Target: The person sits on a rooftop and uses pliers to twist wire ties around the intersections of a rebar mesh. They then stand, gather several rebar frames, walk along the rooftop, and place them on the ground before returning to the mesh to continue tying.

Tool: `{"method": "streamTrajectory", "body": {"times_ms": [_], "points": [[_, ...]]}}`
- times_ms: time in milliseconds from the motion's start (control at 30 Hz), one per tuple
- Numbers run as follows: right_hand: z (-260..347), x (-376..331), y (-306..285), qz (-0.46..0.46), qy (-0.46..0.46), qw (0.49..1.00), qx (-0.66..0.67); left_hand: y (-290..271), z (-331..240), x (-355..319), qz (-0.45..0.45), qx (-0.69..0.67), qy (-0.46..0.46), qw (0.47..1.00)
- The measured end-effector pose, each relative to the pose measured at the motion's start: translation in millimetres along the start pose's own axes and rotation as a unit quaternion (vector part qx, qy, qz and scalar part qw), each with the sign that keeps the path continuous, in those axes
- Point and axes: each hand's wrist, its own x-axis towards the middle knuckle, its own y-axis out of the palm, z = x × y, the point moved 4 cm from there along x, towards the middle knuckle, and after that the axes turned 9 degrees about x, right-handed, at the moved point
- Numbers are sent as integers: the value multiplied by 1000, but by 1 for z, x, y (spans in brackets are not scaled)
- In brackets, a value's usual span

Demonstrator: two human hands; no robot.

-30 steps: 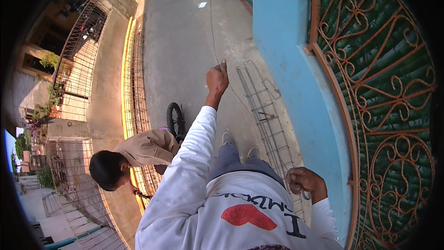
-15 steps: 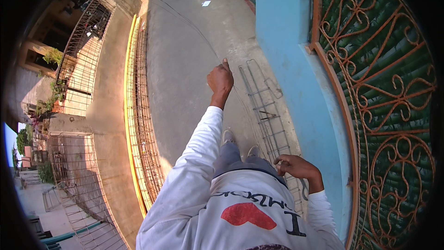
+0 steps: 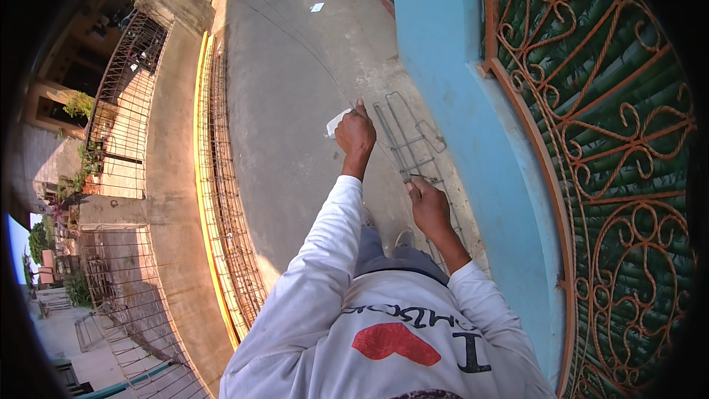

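- Left hand (image 3: 356, 131) raised out in front, fingers curled shut around a thin wire (image 3: 295, 33); wire runs from the fist away across the concrete ground (image 3: 295, 103), toward the top of the view.
- Small white scrap (image 3: 337, 123) sits just beside the left hand, on its left edge; can't tell if it's held or lying on the ground.
- Right hand (image 3: 428, 203) lower and nearer the body than the left hand, fingers closed, pinching something thin at the fingertips; looks like wire, too fine to be sure.
- Bent rebar frame (image 3: 410, 137) lies flat on the ground between the left hand and the blue wall (image 3: 458, 103), just right of the left hand.
- Right hand overlaps the near end of that frame in view; contact can't be judged.
- Long rebar cage (image 3: 225, 199) lies well left of the left hand, along a yellow curb edge (image 3: 201, 177).
- Orange scrollwork gate (image 3: 605, 140) beyond the blue wall, far right.
- White long sleeves on both arms.
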Motion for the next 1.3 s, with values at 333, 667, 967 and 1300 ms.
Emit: {"method": "streamTrajectory", "body": {"times_ms": [333,667,967,1300], "points": [[-29,-16,-13,265,-30,961,-72,13,21,-8,41,-47,71,995],[-46,21,-97,136,208,833,494,-20,4,-22,-10,-273,30,962],[-22,-16,-54,459,164,873,-1,-38,-2,-14,-30,-226,89,970],[-46,-2,-109,169,294,851,401,-47,14,-18,-5,-287,42,957]]}}
